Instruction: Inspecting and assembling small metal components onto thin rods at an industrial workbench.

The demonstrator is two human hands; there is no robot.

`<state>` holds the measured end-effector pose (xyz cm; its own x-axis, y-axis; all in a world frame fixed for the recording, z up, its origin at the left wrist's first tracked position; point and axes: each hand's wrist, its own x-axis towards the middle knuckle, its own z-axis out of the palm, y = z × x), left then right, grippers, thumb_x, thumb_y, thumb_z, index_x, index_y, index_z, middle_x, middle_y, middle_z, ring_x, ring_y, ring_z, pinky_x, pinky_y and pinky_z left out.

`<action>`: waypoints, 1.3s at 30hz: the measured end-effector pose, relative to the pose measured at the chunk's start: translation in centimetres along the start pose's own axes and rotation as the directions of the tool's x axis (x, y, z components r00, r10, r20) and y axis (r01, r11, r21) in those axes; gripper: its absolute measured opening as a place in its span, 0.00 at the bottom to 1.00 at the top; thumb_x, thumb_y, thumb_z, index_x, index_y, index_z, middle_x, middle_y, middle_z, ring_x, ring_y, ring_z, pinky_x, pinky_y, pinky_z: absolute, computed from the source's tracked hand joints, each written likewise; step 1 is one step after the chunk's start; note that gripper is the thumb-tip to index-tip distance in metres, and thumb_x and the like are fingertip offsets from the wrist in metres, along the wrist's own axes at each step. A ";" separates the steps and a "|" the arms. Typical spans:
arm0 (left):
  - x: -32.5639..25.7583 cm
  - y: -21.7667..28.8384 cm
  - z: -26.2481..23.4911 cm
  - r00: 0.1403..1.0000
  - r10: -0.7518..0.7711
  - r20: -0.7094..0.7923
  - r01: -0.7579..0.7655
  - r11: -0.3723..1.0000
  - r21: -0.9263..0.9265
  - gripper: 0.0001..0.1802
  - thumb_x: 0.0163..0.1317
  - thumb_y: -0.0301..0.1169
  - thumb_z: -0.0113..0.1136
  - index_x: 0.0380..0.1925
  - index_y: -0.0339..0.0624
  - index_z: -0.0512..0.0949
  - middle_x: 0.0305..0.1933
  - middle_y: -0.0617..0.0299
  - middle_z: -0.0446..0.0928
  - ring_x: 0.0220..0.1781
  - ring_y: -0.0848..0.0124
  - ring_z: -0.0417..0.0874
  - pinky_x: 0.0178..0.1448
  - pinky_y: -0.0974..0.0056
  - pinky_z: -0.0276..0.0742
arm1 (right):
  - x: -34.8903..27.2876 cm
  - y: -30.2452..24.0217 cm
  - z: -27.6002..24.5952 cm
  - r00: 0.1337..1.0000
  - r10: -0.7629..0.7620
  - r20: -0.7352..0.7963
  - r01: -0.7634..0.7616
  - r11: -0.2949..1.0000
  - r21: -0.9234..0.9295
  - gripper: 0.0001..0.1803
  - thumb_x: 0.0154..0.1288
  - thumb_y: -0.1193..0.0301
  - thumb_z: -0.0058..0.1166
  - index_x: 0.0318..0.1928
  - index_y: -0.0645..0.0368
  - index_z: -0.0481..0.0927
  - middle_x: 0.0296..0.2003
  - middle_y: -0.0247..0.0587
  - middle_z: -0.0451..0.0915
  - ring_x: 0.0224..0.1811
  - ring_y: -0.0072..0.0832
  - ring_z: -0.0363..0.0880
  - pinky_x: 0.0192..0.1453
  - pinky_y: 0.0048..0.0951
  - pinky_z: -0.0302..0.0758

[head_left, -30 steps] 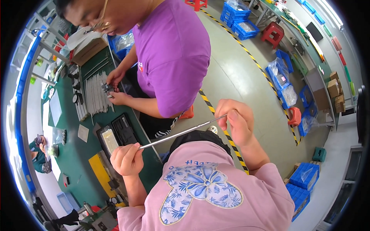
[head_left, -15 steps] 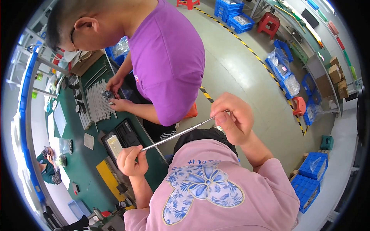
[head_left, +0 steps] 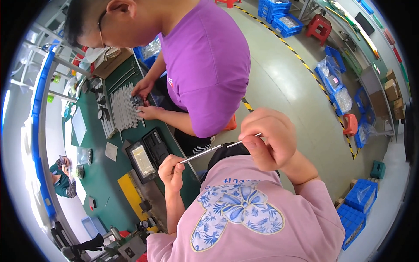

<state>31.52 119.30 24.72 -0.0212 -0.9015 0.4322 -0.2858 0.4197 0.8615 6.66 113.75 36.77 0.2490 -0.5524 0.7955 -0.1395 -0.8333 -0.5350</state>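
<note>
Clock centred on the gap between the two rod ends, 12 = top of view.

Left hand [head_left: 171, 174] at 8: thumb and fingers closed in a pinch on the near end of a metal rod [head_left: 201, 154]. Rod is silver, slim, slanting up toward the centre. Right hand [head_left: 270, 137] just before 3: thumb and index fingertip pinched together on the far end of a thin pin [head_left: 239, 143], remaining fingers curled. Pin's free end is just beside the rod's tip, slightly out of line; reads as a small gap. Both parts held in the air in front of the wearer's pink T-shirt [head_left: 240, 214], 6.

At 9: open black case [head_left: 156, 143], cream-coloured pack [head_left: 142, 160] in one half, on the green tabletop [head_left: 104, 174]. At 8: yellow block [head_left: 132, 196]. Between 7 and 8: dial gauge [head_left: 144, 224].

At 10: row of thin rods [head_left: 122, 105] on the table; co-worker's hands [head_left: 150, 112] beside it, holding a small dark part. Co-worker's purple shirt [head_left: 209, 70] near 12.

Further out: red stool [head_left: 319, 28] at 1, blue crates [head_left: 355, 209] at 4.
</note>
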 end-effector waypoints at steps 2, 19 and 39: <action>-0.1 -0.1 -0.1 1.000 -0.015 -0.003 0.015 1.000 -0.022 0.14 0.55 0.35 0.54 0.23 0.33 0.74 0.16 0.62 0.68 0.18 0.75 0.67 0.21 0.73 0.58 | 0.1 0.0 0.1 1.000 -0.004 -0.005 0.004 1.000 -0.001 0.03 0.46 0.82 0.48 0.25 0.63 0.70 0.20 0.40 0.72 0.19 0.28 0.69 0.21 0.22 0.65; 0.1 -0.2 0.0 0.999 -0.022 0.025 0.023 0.999 -0.050 0.16 0.57 0.37 0.52 0.21 0.33 0.72 0.20 0.61 0.69 0.19 0.77 0.67 0.24 0.74 0.60 | -0.1 0.7 1.4 0.998 0.051 -0.044 -0.048 0.997 0.065 0.05 0.46 0.83 0.50 0.22 0.62 0.68 0.16 0.37 0.69 0.13 0.28 0.66 0.15 0.22 0.60; 0.6 1.5 -0.8 0.977 0.195 -0.088 -0.163 0.945 0.283 0.10 0.53 0.31 0.55 0.21 0.34 0.74 0.16 0.60 0.71 0.18 0.72 0.70 0.23 0.72 0.62 | -1.2 0.3 0.6 0.972 0.233 -0.022 -0.229 0.965 0.129 0.03 0.49 0.82 0.49 0.22 0.66 0.69 0.17 0.40 0.69 0.15 0.26 0.67 0.17 0.20 0.60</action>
<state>31.82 119.44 26.50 0.0076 -0.7898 0.6134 -0.5375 0.5140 0.6685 6.92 114.18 35.43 0.1888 -0.7319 0.6547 -0.0679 -0.6748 -0.7348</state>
